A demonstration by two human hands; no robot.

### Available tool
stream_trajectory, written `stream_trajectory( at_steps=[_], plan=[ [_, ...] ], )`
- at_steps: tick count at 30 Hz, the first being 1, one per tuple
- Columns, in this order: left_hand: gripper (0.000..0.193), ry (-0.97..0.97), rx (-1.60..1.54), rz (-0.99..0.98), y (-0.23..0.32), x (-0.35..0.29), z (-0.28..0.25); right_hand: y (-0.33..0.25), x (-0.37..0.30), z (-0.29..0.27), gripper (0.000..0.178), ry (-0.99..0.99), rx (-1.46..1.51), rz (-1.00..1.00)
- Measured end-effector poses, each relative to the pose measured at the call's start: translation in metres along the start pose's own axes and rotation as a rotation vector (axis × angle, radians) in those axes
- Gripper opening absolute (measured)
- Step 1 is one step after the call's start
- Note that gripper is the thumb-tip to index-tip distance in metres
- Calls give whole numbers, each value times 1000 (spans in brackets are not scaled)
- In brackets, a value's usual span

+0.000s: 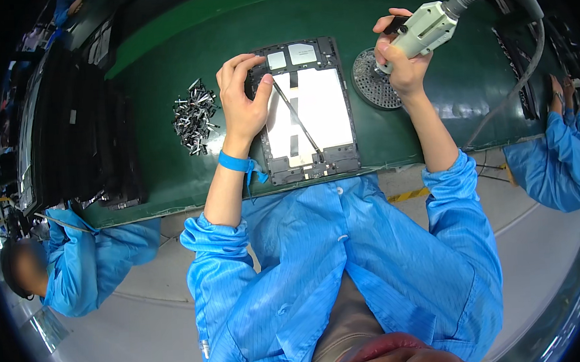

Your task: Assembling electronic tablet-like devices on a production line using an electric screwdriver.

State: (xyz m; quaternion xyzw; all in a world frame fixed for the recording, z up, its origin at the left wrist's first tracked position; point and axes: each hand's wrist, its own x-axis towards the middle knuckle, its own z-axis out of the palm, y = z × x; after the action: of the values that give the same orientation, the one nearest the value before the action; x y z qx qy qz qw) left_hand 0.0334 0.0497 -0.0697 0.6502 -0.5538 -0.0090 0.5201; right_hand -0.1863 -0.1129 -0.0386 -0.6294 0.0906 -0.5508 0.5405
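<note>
An opened tablet-like device (328, 105) with a black frame and large white battery lies on the green table in front of me. My left hand (242, 104) rests on its upper left edge, thumb apart from the curved fingers. A thin dark ribbon cable (297, 119) runs slantwise across the battery. My right hand (408, 73) grips a pale electric screwdriver (427, 28), tilted with its lower end over a round, perforated metal screw tray (369, 86). Whether the bit carries a screw is too small to tell.
Small black and silver parts (195, 117) lie heaped left of the device. Dark panels (77, 127) stand stacked at far left. A grey cable (539, 46) hangs at right. Blue-clad people sit on the left (86, 266) and right (548, 165).
</note>
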Motion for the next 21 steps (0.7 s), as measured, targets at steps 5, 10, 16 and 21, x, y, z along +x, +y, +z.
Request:
stream_trajectory(
  at_steps=[5, 10, 16, 21],
  plan=[
    [26, -13, 1, -7, -2, 0, 0, 0, -1, 0, 47, -11, -22, 6],
    [26, -14, -6, -7, -4, 0, 0, 0, -1, -1, 46, 12, -25, 1],
    [26, -16, -13, -9, -1, 0, 0, 0, -1, -3, 47, -34, 9, 28],
    [26, -22, -18, -1, -2, 0, 1, 6, 3, -15, 52, -322, 157, 93]
  ],
)
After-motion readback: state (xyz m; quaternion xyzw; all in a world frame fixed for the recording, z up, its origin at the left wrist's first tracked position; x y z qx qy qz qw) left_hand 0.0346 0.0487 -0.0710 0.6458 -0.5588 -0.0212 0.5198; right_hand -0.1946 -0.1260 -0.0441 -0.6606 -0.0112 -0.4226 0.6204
